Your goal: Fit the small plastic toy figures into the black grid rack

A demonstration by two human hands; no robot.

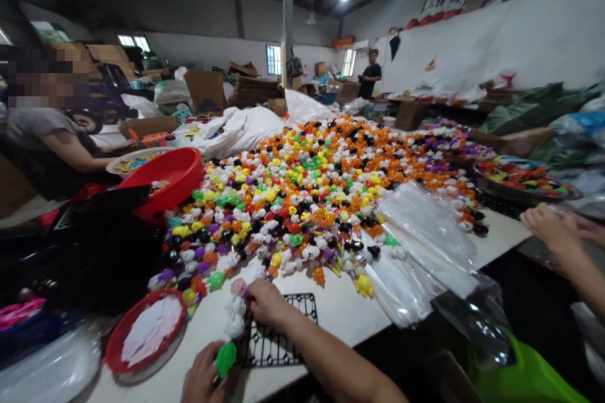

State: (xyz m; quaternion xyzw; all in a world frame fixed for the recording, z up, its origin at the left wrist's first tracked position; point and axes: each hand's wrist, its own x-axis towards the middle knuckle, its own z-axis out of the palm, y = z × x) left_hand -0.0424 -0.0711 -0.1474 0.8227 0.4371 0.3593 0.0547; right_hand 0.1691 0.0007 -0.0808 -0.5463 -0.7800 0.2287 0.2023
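Note:
Near the bottom edge, my left hand (pixel 205 374) is closed around a small toy with a green top (pixel 226 359). My right hand (pixel 268 303) reaches over a black wire grid (pixel 283 352). Its fingers are pressed together at a small piece with a round pink top (pixel 239 287) and a purple part. White toy figures (pixel 235 315) stand in a row along the grid's left edge, between my two hands. Behind them, a large heap of small coloured plastic toys (pixel 302 195) spreads over the table (pixel 198 334).
A red basket (pixel 109 346) with paper slips stands at left, a red basin (pixel 189 170) behind it. Clear plastic bags (pixel 425 233) lie at right. One co-worker's hands (pixel 553 223) are at far right; another person (pixel 51 145) works at left. A black bag (pixel 104 252) lies at left.

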